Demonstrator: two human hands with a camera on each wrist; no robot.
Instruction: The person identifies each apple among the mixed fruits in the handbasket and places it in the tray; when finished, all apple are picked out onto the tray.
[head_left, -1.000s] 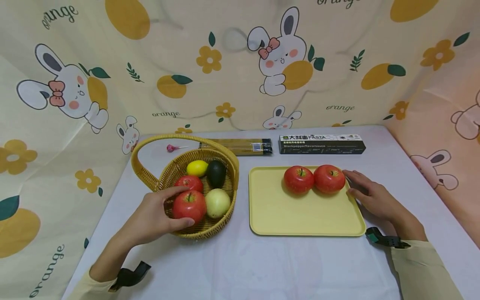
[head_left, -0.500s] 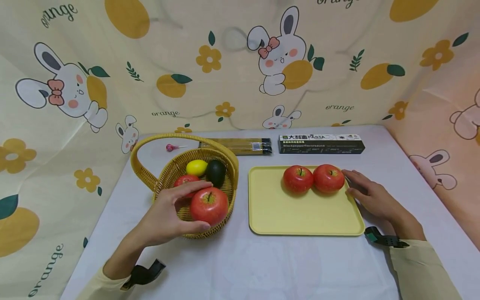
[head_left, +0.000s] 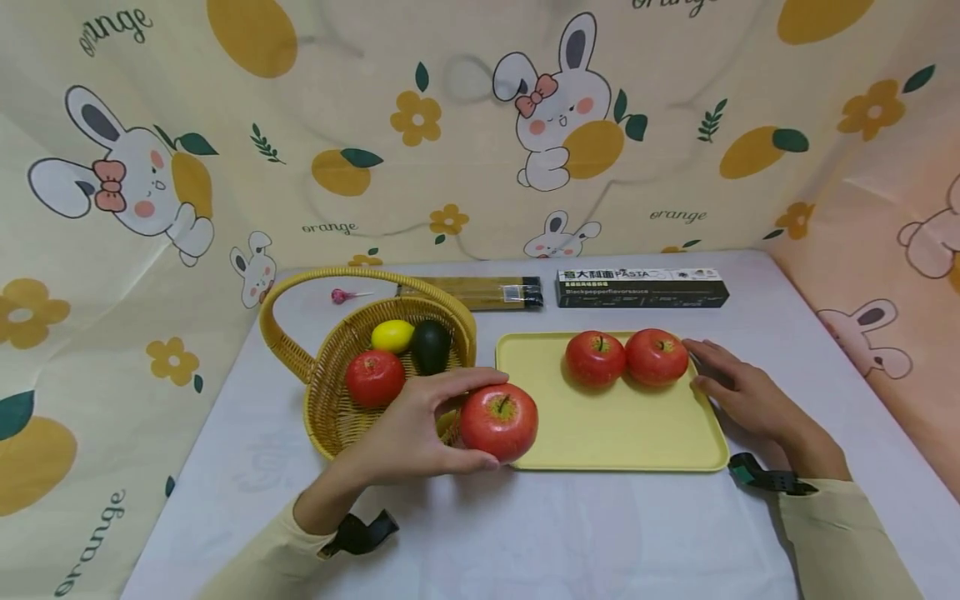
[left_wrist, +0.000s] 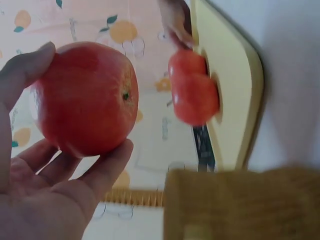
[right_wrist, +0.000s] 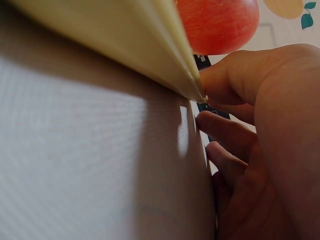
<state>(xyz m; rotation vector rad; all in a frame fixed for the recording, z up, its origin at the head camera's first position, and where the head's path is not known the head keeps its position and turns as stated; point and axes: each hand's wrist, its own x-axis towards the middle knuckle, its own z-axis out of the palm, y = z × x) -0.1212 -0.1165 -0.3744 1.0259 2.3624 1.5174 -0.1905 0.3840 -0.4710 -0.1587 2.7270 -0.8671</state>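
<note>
My left hand (head_left: 420, 429) grips a red apple (head_left: 499, 422) between thumb and fingers, above the gap between the wicker basket (head_left: 322, 429) and the left edge of the yellow tray (head_left: 615, 446). In the left wrist view the held apple (left_wrist: 87, 100) is off any surface. Inside the basket lie a red round fruit (head_left: 375, 377), a yellow lemon (head_left: 392, 337) and a dark green avocado (head_left: 431, 346); the hand hides part of it. Two red apples (head_left: 595, 359) sit side by side on the tray's far half. My right hand (head_left: 750, 400) rests at the tray's right edge, thumb touching the rim (right_wrist: 192, 82).
Behind the basket lies a packet of dry spaghetti (head_left: 480, 292), with a small pink-headed item (head_left: 345, 295) to its left. A black pasta box (head_left: 641, 289) stands behind the tray. The basket's tall handle (head_left: 281, 329) arches up at its left. Printed cloth (head_left: 465, 167) surrounds the table.
My left hand has lifted the apple out of the basket and carried it right, to the tray's left edge. The pale green fruit is now hidden behind that hand. My right hand stays put.
</note>
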